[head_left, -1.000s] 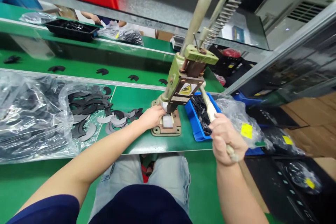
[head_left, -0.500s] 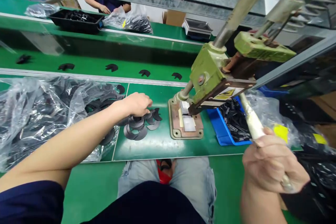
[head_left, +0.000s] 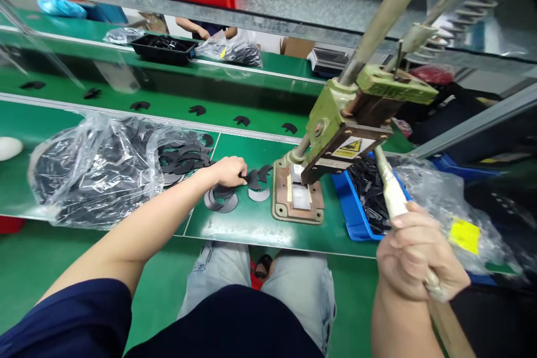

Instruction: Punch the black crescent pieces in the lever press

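Observation:
My left hand (head_left: pixel 230 172) is over the small group of crescent-shaped dark pieces on the green table, its fingertips pinched on a black crescent piece (head_left: pixel 253 180). Beside it lie a grey crescent piece (head_left: pixel 259 195) and some overlapping crescents (head_left: pixel 222 202). At the right, my right hand (head_left: pixel 422 254) is wrapped round the cloth-covered lever handle (head_left: pixel 393 190) of a green hand press (head_left: pixel 331 117). The press's base plate (head_left: pixel 300 213) stands on the table between my hands, with a pale block (head_left: pixel 301 197) on it.
A clear plastic bag (head_left: pixel 100 179) spills more crescents at the left. Right of the press sits a blue bin (head_left: pixel 356 229) of black parts. Along the green strip behind lie black pieces (head_left: pixel 197 110). Across it, a person's hand (head_left: pixel 203 33) shows near a plastic bag (head_left: pixel 239 51).
The view has shifted, showing more of the left side. My left hand has moved slightly rightward among the crescents and pinches one. My right hand stays on the lever handle.

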{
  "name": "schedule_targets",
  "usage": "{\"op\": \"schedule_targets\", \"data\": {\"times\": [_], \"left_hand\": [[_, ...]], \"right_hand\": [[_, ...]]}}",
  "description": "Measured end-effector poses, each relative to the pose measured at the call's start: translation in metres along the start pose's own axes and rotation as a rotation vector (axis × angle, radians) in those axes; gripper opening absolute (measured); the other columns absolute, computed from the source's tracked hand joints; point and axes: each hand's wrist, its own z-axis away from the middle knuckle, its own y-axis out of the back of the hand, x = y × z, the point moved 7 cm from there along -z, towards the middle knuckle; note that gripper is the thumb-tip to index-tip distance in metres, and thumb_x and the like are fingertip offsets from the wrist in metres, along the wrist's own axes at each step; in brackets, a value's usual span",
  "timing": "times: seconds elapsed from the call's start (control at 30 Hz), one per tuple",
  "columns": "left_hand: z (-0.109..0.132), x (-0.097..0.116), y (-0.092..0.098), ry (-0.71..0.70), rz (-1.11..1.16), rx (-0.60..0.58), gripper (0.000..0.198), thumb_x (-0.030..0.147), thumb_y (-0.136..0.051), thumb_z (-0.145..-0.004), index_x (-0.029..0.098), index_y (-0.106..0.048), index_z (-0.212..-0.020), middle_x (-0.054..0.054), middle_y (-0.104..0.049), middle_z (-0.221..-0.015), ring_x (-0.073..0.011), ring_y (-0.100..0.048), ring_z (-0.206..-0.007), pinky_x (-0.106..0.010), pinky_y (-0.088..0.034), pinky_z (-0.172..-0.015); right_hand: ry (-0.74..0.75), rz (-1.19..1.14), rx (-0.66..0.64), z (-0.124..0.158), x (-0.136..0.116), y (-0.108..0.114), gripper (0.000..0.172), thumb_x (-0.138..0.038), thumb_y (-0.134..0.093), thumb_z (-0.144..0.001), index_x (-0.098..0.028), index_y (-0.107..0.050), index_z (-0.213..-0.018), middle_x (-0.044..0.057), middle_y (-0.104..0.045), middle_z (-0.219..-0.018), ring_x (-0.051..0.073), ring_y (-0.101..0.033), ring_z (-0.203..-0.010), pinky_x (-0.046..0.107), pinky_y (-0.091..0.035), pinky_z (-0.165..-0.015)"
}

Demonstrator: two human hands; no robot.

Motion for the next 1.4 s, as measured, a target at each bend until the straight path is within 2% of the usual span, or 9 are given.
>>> {"op": "schedule_targets", "data": {"times": [0.17,0.27,0.33,0.4,0.5,0.6,0.83,1.1,1.4], "left_hand": [[0.014,0.007,0.018,0.053,0.284,0.146,0.019,0.041,-0.064,-0.093,0.023,-0.063,-0.097,-0.003,-0.071,-0.091,-0.0215,-0.068,-0.082,-0.032,-0.052,-0.075],[0.026,0.021,0.021,0.091,0.48,0.208,0.024,0.043,-0.056,-0.098,0.023,-0.058,-0.112,-0.004,-0.072,-0.099,-0.0184,-0.067,-0.072,-0.031,-0.052,-0.066],[0.031,0.038,0.018,0.037,0.499,0.232,0.025,0.039,-0.058,-0.096,0.023,-0.06,-0.116,-0.006,-0.072,-0.11,-0.0187,-0.07,-0.079,-0.031,-0.054,-0.069],[0.032,0.055,0.012,-0.025,0.464,0.257,0.028,0.033,-0.061,-0.093,0.024,-0.063,-0.119,-0.006,-0.072,-0.115,-0.0193,-0.07,-0.089,-0.03,-0.054,-0.074],[0.024,0.068,-0.003,0.013,0.53,0.293,0.032,0.031,-0.066,-0.089,0.023,-0.063,-0.12,-0.002,-0.073,-0.099,-0.0169,-0.068,-0.08,-0.028,-0.053,-0.072],[0.009,0.078,-0.019,0.098,0.678,0.337,0.024,0.035,-0.072,-0.086,0.021,-0.065,-0.105,0.0,-0.07,-0.082,-0.0152,-0.065,-0.07,-0.027,-0.051,-0.067],[-0.019,0.111,-0.043,0.096,0.939,0.355,0.035,0.053,-0.072,-0.09,0.019,-0.068,-0.09,-0.002,-0.074,-0.078,-0.015,-0.067,-0.069,-0.025,-0.05,-0.064],[-0.04,0.12,-0.053,0.199,1.17,0.182,0.039,0.055,-0.067,-0.099,0.02,-0.052,-0.091,0.002,-0.065,-0.053,-0.0101,-0.056,-0.038,-0.018,-0.038,-0.042],[-0.054,0.133,-0.04,0.304,0.995,0.022,0.023,0.038,-0.069,-0.1,0.019,-0.057,-0.099,0.002,-0.065,-0.05,-0.0123,-0.059,-0.038,-0.018,-0.041,-0.04]], "right_hand": [[0.082,-0.118,-0.112,-0.003,-0.006,-0.006,0.035,-0.028,-0.07,-0.076,-0.021,-0.048,-0.05,-0.002,-0.056,-0.053,0.021,-0.064,-0.063,0.064,-0.056,-0.096],[0.071,-0.157,-0.149,-0.003,-0.01,-0.006,0.03,-0.024,-0.069,-0.078,-0.02,-0.051,-0.054,-0.002,-0.057,-0.057,0.021,-0.066,-0.069,0.062,-0.054,-0.1],[0.063,-0.175,-0.172,-0.002,-0.012,-0.005,0.029,-0.022,-0.069,-0.079,-0.02,-0.052,-0.056,-0.001,-0.057,-0.058,0.021,-0.066,-0.073,0.06,-0.052,-0.103],[0.037,-0.17,-0.202,0.0,-0.012,-0.005,0.028,-0.022,-0.067,-0.081,-0.02,-0.053,-0.057,-0.001,-0.058,-0.061,0.02,-0.067,-0.075,0.06,-0.051,-0.106],[0.015,-0.16,-0.232,0.001,-0.011,-0.004,0.027,-0.023,-0.066,-0.084,-0.021,-0.054,-0.06,-0.002,-0.059,-0.064,0.02,-0.067,-0.078,0.059,-0.05,-0.109],[0.027,-0.164,-0.247,0.002,-0.011,-0.003,0.028,-0.022,-0.066,-0.085,-0.021,-0.053,-0.06,-0.002,-0.058,-0.064,0.019,-0.067,-0.079,0.059,-0.05,-0.109],[0.045,-0.179,-0.244,0.001,-0.011,-0.004,0.029,-0.019,-0.064,-0.085,-0.019,-0.051,-0.059,-0.002,-0.057,-0.062,0.019,-0.067,-0.08,0.06,-0.049,-0.108],[0.004,-0.177,-0.216,0.003,-0.01,-0.003,0.031,-0.024,-0.065,-0.086,-0.021,-0.051,-0.059,-0.003,-0.057,-0.062,0.019,-0.065,-0.078,0.062,-0.05,-0.106],[0.015,-0.17,-0.166,0.003,-0.012,-0.003,0.033,-0.025,-0.065,-0.087,-0.021,-0.05,-0.057,-0.003,-0.055,-0.059,0.019,-0.065,-0.073,0.06,-0.051,-0.104]]}}
